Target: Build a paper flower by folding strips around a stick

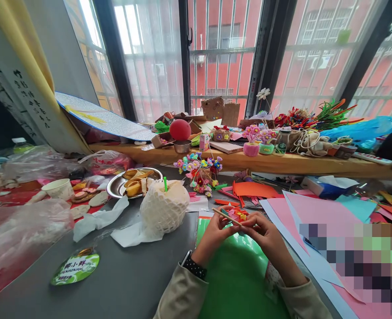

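Note:
A thin wooden stick (pixel 228 216) slants between my two hands, above a glossy green sheet (pixel 238 274). My left hand (pixel 215 235) is closed, its fingers and thumb round the stick. At the stick's lower end, my right hand (pixel 260 230) pinches with its fingertips. A small teal piece, perhaps paper, shows by the left fingers; how it is held I cannot make out. Just beyond the fingers lie small red and yellow pieces (pixel 238 214), partly hidden by the hands.
Left of my hands stands a coconut in a white foam net (pixel 165 206), with a steel bowl (pixel 111 188) behind it. Pink and pale blue sheets (pixel 302 212) spread to the right. Colourful small flowers (pixel 199 170) stand before the cluttered wooden ledge (pixel 142 155).

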Demonstrator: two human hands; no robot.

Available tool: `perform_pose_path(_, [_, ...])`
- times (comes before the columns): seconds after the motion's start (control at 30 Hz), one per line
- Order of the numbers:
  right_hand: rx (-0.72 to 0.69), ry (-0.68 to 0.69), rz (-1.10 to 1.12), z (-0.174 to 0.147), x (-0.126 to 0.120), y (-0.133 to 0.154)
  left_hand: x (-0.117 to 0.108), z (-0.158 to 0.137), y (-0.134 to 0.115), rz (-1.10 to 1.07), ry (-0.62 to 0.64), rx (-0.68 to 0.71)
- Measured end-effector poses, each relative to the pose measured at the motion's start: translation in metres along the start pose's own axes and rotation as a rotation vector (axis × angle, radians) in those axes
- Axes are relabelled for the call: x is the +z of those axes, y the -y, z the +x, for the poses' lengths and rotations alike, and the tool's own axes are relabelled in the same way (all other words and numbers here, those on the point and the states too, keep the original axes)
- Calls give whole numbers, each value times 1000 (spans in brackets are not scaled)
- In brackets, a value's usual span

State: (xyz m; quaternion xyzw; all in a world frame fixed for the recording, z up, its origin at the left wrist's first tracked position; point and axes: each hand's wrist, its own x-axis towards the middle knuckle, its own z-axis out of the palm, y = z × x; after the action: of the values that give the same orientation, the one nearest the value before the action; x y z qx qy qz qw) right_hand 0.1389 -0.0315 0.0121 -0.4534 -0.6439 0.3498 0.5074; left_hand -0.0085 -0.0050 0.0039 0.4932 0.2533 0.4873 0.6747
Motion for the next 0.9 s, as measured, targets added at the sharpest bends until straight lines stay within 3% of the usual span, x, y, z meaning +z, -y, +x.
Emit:
perform_pose_path(0.27, [18, 9, -41, -1, -1, 9, -2, -2, 1, -28, 95, -7])
perform_pose_path(0.9, [17, 34, -106, 1, -2, 7, 3, -2, -4, 68, -50, 5])
